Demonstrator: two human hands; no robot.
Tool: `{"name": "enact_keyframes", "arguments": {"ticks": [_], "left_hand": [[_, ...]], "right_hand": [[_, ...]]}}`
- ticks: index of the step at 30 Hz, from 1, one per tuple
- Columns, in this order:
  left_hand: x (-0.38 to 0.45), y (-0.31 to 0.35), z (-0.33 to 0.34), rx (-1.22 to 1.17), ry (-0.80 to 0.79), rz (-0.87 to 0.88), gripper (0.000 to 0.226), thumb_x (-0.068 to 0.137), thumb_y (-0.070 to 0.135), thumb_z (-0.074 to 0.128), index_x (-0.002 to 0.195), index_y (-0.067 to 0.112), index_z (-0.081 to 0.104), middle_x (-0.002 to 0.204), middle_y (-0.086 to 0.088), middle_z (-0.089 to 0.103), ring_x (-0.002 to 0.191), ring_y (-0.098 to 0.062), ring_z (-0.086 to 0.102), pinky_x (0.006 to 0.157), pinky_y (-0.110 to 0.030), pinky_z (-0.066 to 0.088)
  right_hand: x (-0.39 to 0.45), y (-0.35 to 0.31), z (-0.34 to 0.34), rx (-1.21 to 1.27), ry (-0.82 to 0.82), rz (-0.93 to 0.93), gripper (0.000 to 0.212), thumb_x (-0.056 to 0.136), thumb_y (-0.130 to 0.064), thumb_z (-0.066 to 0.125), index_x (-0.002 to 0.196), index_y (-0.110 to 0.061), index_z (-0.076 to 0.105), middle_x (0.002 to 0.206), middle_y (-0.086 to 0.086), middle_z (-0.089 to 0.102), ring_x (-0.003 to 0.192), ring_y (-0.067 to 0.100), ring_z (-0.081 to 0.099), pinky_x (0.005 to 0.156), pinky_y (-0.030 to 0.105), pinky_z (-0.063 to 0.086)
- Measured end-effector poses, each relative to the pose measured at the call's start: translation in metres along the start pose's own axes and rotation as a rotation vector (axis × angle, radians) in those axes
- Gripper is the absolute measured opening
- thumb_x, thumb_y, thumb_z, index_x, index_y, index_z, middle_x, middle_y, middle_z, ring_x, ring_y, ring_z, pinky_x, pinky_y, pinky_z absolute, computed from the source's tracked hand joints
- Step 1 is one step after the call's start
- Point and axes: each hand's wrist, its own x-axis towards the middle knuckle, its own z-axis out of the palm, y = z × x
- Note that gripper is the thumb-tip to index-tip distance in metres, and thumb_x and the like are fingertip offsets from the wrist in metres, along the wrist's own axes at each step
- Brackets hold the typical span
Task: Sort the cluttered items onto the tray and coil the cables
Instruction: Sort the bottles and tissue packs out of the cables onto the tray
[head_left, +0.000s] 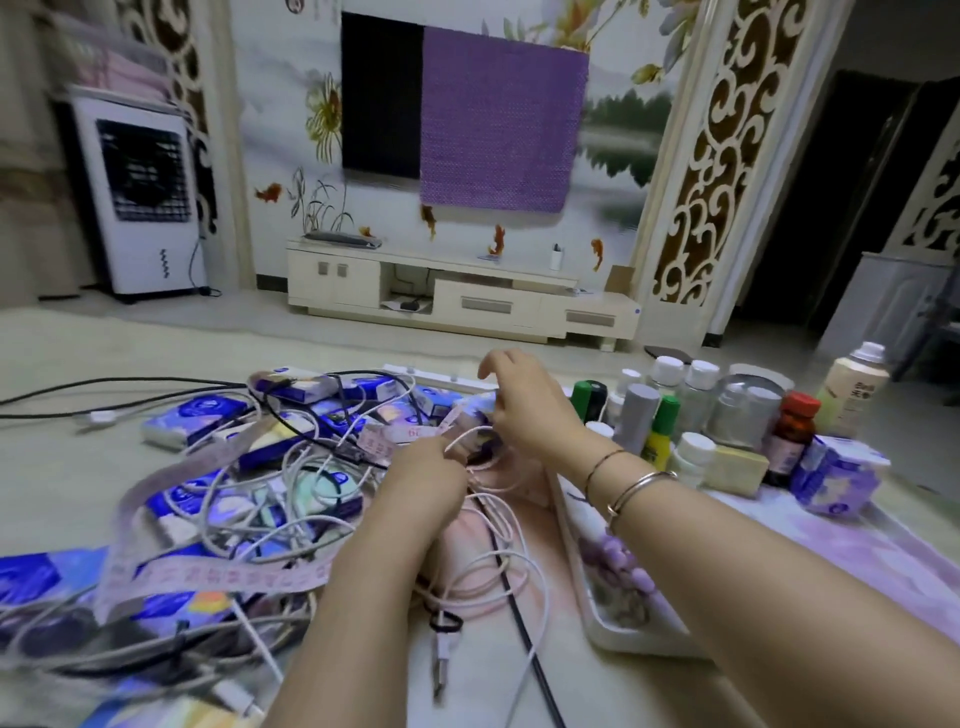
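Note:
A tangle of white, grey and black cables (291, 467) lies over blue tissue packs (195, 418) on the floor. A pink measuring tape (171, 519) loops through the pile. My left hand (423, 475) pinches a pale pink cable (498, 551) near its loops, and its USB plug (440, 670) hangs toward me. My right hand (524, 402) is just above it, fingers curled on the same cable's loop. The white flowered tray (613, 613) sits to the right under my right forearm.
Several bottles and jars (691, 410) stand at the tray's far right side, with a soap bar (737, 470) and a purple tissue pack (836, 478). A black cable (524, 634) runs toward me. A TV cabinet (457, 296) and air cooler (140, 197) stand beyond.

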Motion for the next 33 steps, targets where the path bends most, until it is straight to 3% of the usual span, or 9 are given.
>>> {"name": "enact_keyframes", "arguments": {"ticks": [4, 7, 10, 12, 16, 19, 23, 29, 33], "left_hand": [[0.006, -0.005, -0.002, -0.053, 0.07, -0.048, 0.026, 0.082, 0.003, 0.045, 0.1, 0.01, 0.062, 0.106, -0.016, 0.065, 0.099, -0.032, 0.061, 0.089, -0.037, 0.05], [0.007, -0.006, -0.002, -0.058, 0.105, -0.065, 0.025, 0.085, 0.006, 0.046, 0.106, 0.008, 0.059, 0.116, -0.015, 0.061, 0.104, -0.034, 0.059, 0.091, -0.034, 0.048], [0.006, -0.004, -0.002, 0.027, 0.125, -0.078, 0.031, 0.088, 0.008, 0.044, 0.116, 0.003, 0.055, 0.125, -0.017, 0.056, 0.113, -0.033, 0.052, 0.084, -0.031, 0.04], [0.004, -0.003, -0.003, 0.05, 0.136, -0.079, 0.031, 0.09, 0.013, 0.045, 0.117, 0.002, 0.055, 0.123, -0.018, 0.057, 0.112, -0.033, 0.052, 0.081, -0.03, 0.038], [-0.003, 0.0, -0.002, 0.071, 0.155, -0.025, 0.029, 0.089, 0.024, 0.052, 0.108, 0.003, 0.056, 0.114, -0.013, 0.061, 0.103, -0.028, 0.054, 0.073, -0.027, 0.034], [-0.009, 0.004, -0.004, 0.005, 0.216, -0.019, 0.03, 0.087, 0.031, 0.055, 0.1, 0.005, 0.056, 0.104, -0.011, 0.063, 0.094, -0.027, 0.054, 0.07, -0.029, 0.034], [-0.018, 0.018, -0.002, -0.068, 0.302, 0.024, 0.039, 0.09, 0.04, 0.048, 0.102, 0.003, 0.047, 0.099, -0.012, 0.06, 0.093, -0.031, 0.054, 0.076, -0.035, 0.042], [-0.04, 0.037, 0.024, 0.12, 0.289, 0.213, 0.04, 0.095, 0.034, 0.044, 0.129, 0.012, 0.042, 0.115, -0.016, 0.062, 0.107, -0.035, 0.056, 0.08, -0.039, 0.041], [-0.049, 0.04, 0.049, 0.265, 0.175, 0.364, 0.032, 0.097, 0.033, 0.042, 0.122, 0.018, 0.056, 0.113, -0.01, 0.066, 0.106, -0.029, 0.058, 0.082, -0.035, 0.044]], "right_hand": [[0.015, -0.005, -0.004, 0.175, -0.051, 0.141, 0.023, 0.092, -0.022, 0.038, 0.101, -0.015, 0.058, 0.106, 0.01, 0.066, 0.095, 0.03, 0.057, 0.081, 0.04, 0.049], [0.017, -0.004, -0.011, 0.251, -0.031, 0.205, 0.027, 0.089, -0.013, 0.039, 0.107, -0.015, 0.06, 0.108, 0.01, 0.066, 0.09, 0.029, 0.06, 0.078, 0.043, 0.052], [0.012, -0.002, -0.016, 0.096, -0.357, 0.176, 0.056, 0.08, 0.003, 0.047, 0.131, -0.019, 0.048, 0.121, 0.01, 0.055, 0.087, 0.025, 0.057, 0.059, 0.029, 0.05], [0.01, -0.004, -0.013, 0.012, -0.468, 0.133, 0.059, 0.082, 0.001, 0.049, 0.136, -0.022, 0.043, 0.127, 0.009, 0.052, 0.09, 0.023, 0.052, 0.057, 0.026, 0.045], [0.003, -0.002, -0.006, -0.195, -0.349, 0.07, 0.055, 0.087, -0.024, 0.06, 0.138, -0.026, 0.04, 0.126, 0.008, 0.045, 0.107, 0.032, 0.055, 0.081, 0.037, 0.048], [-0.006, -0.003, -0.007, -0.263, -0.312, 0.063, 0.032, 0.088, -0.043, 0.055, 0.11, -0.021, 0.056, 0.108, 0.007, 0.048, 0.091, 0.033, 0.057, 0.071, 0.034, 0.044], [-0.026, -0.003, -0.025, -0.128, -0.02, 0.12, 0.017, 0.085, -0.028, 0.051, 0.075, -0.017, 0.044, 0.076, 0.004, 0.053, 0.073, 0.03, 0.051, 0.049, 0.029, 0.027], [-0.09, 0.024, -0.077, 0.5, 0.237, 0.308, 0.003, 0.083, -0.02, 0.056, 0.084, -0.018, 0.055, 0.081, 0.007, 0.065, 0.076, 0.028, 0.063, 0.064, 0.039, 0.051], [-0.15, 0.073, -0.104, 0.639, 0.263, 0.523, 0.026, 0.082, -0.01, 0.064, 0.104, -0.014, 0.052, 0.102, 0.009, 0.065, 0.088, 0.026, 0.063, 0.067, 0.034, 0.052]]}}
